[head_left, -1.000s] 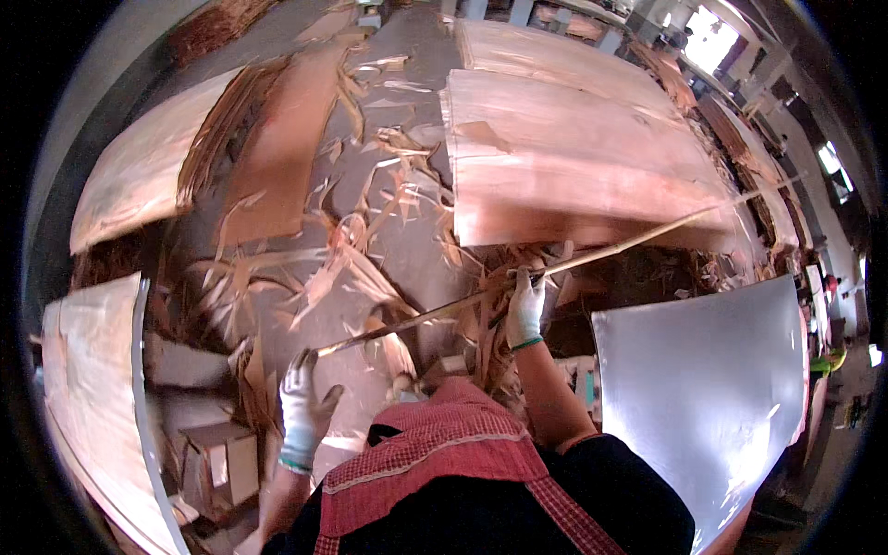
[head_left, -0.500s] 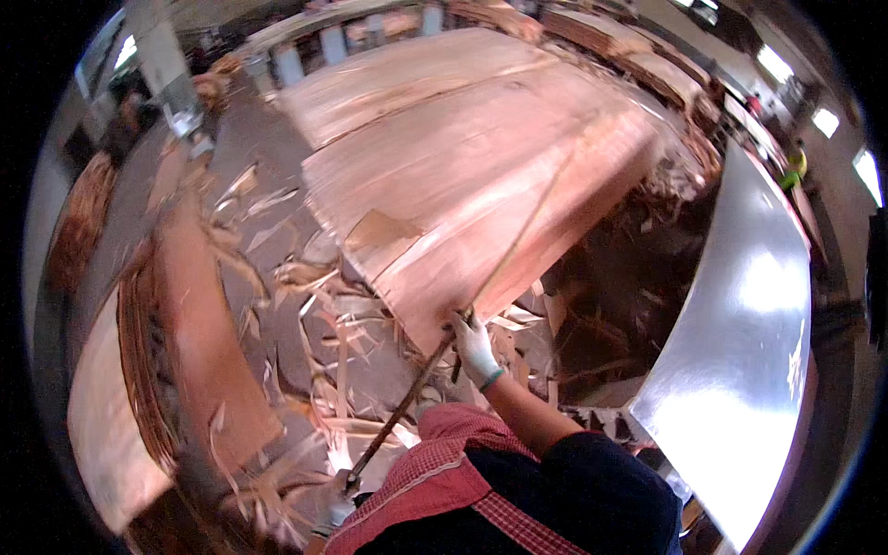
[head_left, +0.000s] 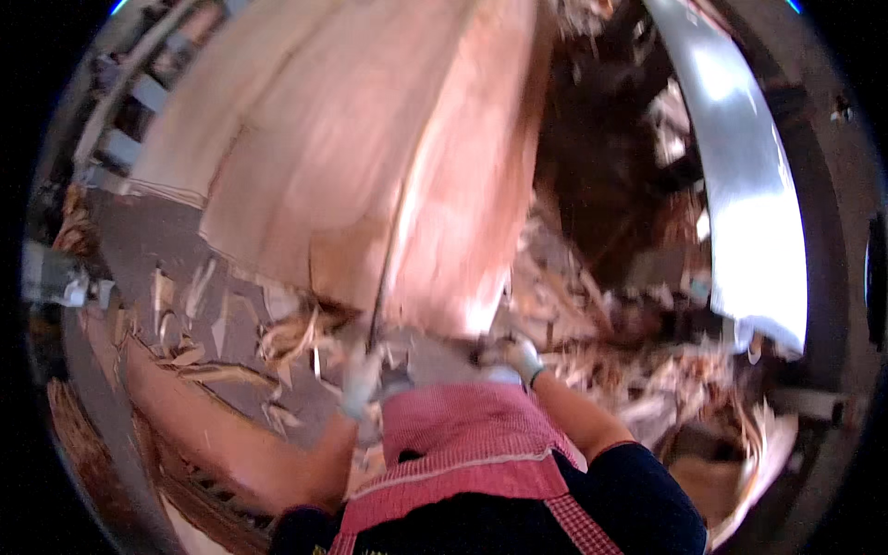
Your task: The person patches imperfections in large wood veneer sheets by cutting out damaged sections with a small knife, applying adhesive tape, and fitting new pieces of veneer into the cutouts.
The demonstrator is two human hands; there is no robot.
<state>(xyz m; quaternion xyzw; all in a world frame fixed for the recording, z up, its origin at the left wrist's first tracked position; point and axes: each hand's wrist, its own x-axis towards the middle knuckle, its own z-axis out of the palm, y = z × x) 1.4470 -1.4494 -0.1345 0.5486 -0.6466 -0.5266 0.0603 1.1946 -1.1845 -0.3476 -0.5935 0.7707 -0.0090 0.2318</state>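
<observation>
My left hand [head_left: 359, 377], in a pale glove and blurred, is closed round the near end of a long thin stick [head_left: 377, 310]. The stick runs away from me over a large stack of wood veneer sheets [head_left: 314, 185]. To the right, at the stack's near edge, is my right hand [head_left: 518, 356], also gloved. Its fingers look curled by something small and dark, blurred beyond naming. Both hands are just beyond the red checked apron [head_left: 472, 421] I wear.
Veneer scraps [head_left: 287, 338] litter the floor at left, and more scraps [head_left: 666, 398] lie at right. A shiny metal sheet [head_left: 749, 203] stands at far right. A curved wood sheet [head_left: 203, 407] lies at lower left, near piled veneer [head_left: 83, 444].
The view has swung right and down. My left hand has come up from the lower edge to the stack's near edge. My right hand has left the stick, which now lies steeper in view.
</observation>
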